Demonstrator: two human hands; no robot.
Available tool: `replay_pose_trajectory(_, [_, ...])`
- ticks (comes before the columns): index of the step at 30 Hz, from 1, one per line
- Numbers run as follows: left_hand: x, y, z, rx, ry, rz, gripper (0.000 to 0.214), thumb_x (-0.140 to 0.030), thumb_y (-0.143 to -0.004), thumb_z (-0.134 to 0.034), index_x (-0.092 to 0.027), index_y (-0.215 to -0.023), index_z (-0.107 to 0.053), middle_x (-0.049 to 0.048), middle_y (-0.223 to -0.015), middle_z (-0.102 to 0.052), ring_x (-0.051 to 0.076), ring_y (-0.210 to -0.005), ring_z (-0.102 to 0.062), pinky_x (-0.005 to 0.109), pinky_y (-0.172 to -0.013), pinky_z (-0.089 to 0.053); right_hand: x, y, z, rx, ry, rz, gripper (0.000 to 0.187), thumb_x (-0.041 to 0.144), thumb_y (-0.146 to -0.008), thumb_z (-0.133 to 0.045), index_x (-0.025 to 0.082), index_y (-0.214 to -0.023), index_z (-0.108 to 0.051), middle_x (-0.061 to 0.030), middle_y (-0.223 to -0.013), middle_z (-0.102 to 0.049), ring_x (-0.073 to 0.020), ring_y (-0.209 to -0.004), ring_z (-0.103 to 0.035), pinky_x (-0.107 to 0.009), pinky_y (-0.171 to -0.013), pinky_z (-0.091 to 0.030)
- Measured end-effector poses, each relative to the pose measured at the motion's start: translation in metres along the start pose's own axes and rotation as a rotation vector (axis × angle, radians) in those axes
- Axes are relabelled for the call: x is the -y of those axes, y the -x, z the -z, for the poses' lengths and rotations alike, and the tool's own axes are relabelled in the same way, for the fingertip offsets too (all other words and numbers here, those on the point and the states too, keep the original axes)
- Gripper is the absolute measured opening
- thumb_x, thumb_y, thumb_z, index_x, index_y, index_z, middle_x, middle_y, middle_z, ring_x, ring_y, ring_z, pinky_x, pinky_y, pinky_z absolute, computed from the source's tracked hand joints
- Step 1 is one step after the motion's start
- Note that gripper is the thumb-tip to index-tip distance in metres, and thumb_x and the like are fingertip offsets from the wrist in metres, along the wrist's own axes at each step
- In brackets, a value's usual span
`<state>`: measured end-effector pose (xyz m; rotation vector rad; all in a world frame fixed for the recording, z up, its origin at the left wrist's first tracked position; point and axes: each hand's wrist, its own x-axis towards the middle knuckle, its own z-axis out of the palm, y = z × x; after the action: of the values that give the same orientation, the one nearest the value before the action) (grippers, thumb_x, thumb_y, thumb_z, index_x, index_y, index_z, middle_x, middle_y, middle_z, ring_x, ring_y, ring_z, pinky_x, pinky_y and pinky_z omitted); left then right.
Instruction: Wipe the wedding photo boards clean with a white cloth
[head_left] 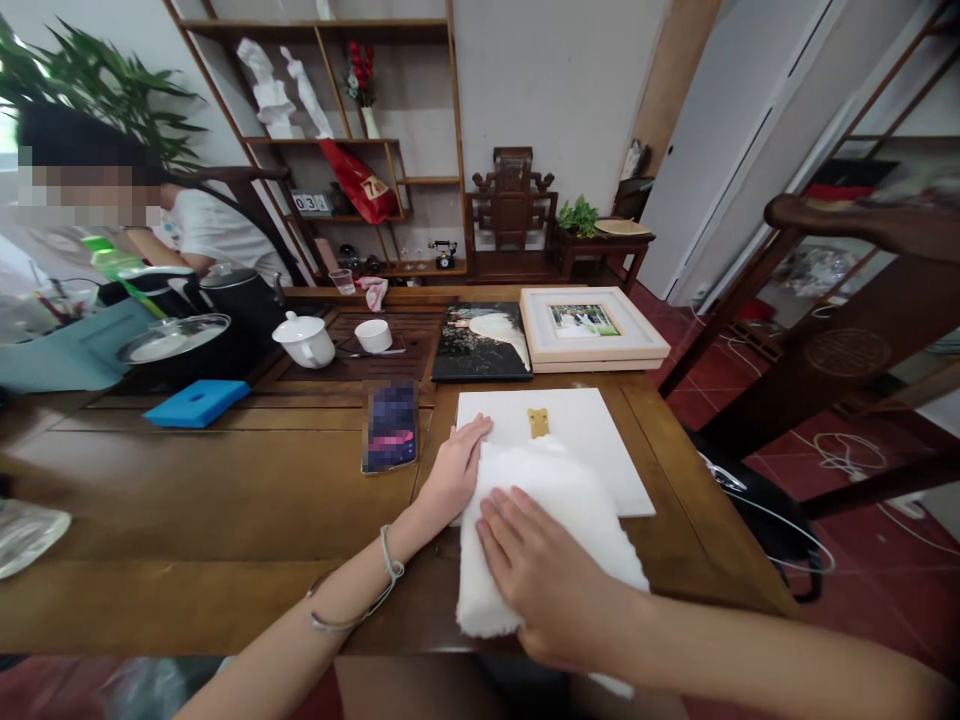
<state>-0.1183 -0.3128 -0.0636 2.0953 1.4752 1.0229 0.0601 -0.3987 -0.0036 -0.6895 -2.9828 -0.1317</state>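
A white panel (592, 425), lying face down with a small brass hanger (538, 421) near its far edge, rests on the wooden table (225, 500). A fluffy white cloth (544, 520) covers its near left part. My right hand (544, 575) lies flat on the cloth, fingers stretched out. My left hand (455, 470) rests open on the panel's left edge, fingers touching the cloth. A bracelet circles my left wrist.
A phone (390, 424) lies left of the panel. Behind stand a dark photo print (482, 342) and a white framed picture (592, 328). A white teapot (306, 341), cup (373, 335) and blue pad (196, 402) sit further left. Another person (112, 215) sits at far left.
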Motion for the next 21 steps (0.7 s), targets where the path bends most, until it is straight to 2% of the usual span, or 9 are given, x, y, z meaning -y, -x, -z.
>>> replay_pose_trajectory(2, [-0.001,0.0,-0.001,0.053,-0.043,-0.011,0.041,-0.013,-0.092,-0.035,-0.014,-0.123,-0.061,0.0148,-0.136,-0.058,0.026,-0.133,-0.047,0.055,-0.115,-0.027,-0.019,0.011,0.011,0.06,-0.159,-0.046,0.065,0.026,-0.074,-0.054,-0.003,-0.132,-0.052,-0.0234,-0.139,-0.051,-0.037,-0.134,-0.04,-0.052,-0.114,-0.026])
replay_pose_trajectory(5, [-0.005,0.001,0.001,0.13,-0.074,-0.024,0.041,-0.013,-0.094,-0.033,-0.015,-0.125,-0.06,0.0149,-0.139,-0.055,0.028,-0.136,-0.043,0.059,-0.115,-0.023,-0.054,0.017,0.019,0.095,-0.261,-0.214,0.061,0.017,-0.071,-0.052,0.004,-0.13,-0.056,-0.0155,-0.137,-0.055,-0.0324,-0.139,-0.034,-0.051,-0.117,-0.019])
replay_pose_trajectory(8, [-0.008,0.0,0.003,0.148,-0.075,-0.041,0.042,-0.015,-0.096,-0.031,-0.019,-0.127,-0.059,0.0125,-0.141,-0.054,0.028,-0.138,-0.041,0.061,-0.114,-0.023,-0.084,0.009,0.015,0.059,-0.265,-0.347,0.064,0.01,-0.069,-0.05,0.003,-0.132,-0.054,-0.0174,-0.137,-0.056,-0.0299,-0.138,-0.035,-0.048,-0.117,-0.02])
replay_pose_trajectory(11, [-0.008,0.0,0.003,0.112,-0.072,-0.038,0.043,-0.015,-0.095,-0.033,-0.019,-0.13,-0.057,0.0124,-0.141,-0.053,0.028,-0.137,-0.042,0.059,-0.114,-0.025,-0.106,-0.002,0.011,-0.034,-0.299,-0.438,0.053,0.01,-0.073,-0.048,0.005,-0.125,-0.06,-0.0185,-0.134,-0.058,-0.0299,-0.129,-0.047,-0.043,-0.11,-0.032])
replay_pose_trajectory(13, [-0.007,0.0,0.002,0.069,-0.065,-0.016,0.043,-0.016,-0.093,-0.037,-0.017,-0.131,-0.056,0.0138,-0.14,-0.054,0.028,-0.134,-0.046,0.056,-0.114,-0.028,-0.117,-0.007,0.014,-0.083,-0.345,-0.481,0.039,0.014,-0.08,-0.046,0.011,-0.115,-0.065,-0.015,-0.125,-0.064,-0.0285,-0.116,-0.058,-0.039,-0.099,-0.042])
replay_pose_trajectory(16, [-0.004,0.0,0.0,0.034,-0.052,0.006,0.046,-0.017,-0.092,-0.04,-0.016,-0.136,-0.052,0.0142,-0.139,-0.055,0.028,-0.13,-0.051,0.055,-0.114,-0.028,-0.13,-0.011,0.021,-0.068,-0.347,-0.564,0.028,0.02,-0.088,-0.043,0.017,-0.101,-0.068,-0.01,-0.107,-0.071,-0.0265,-0.098,-0.065,-0.033,-0.083,-0.047])
replay_pose_trajectory(19, [-0.003,0.001,-0.002,0.017,-0.044,0.024,0.047,-0.018,-0.091,-0.041,-0.018,-0.138,-0.049,0.0124,-0.139,-0.055,0.028,-0.128,-0.054,0.056,-0.115,-0.026,-0.135,-0.019,0.024,-0.052,-0.255,-0.665,0.026,0.021,-0.088,-0.043,0.016,-0.098,-0.067,-0.0124,-0.1,-0.072,-0.0279,-0.091,-0.066,-0.032,-0.074,-0.045])
replay_pose_trajectory(21, [-0.002,0.002,-0.003,0.002,-0.035,0.032,0.041,-0.017,-0.091,-0.042,-0.018,-0.13,-0.057,0.0125,-0.137,-0.058,0.028,-0.127,-0.054,0.055,-0.115,-0.027,-0.134,-0.03,0.021,-0.058,-0.214,-0.68,0.027,0.018,-0.086,-0.043,0.013,-0.101,-0.065,-0.016,-0.099,-0.071,-0.0296,-0.091,-0.066,-0.032,-0.073,-0.044])
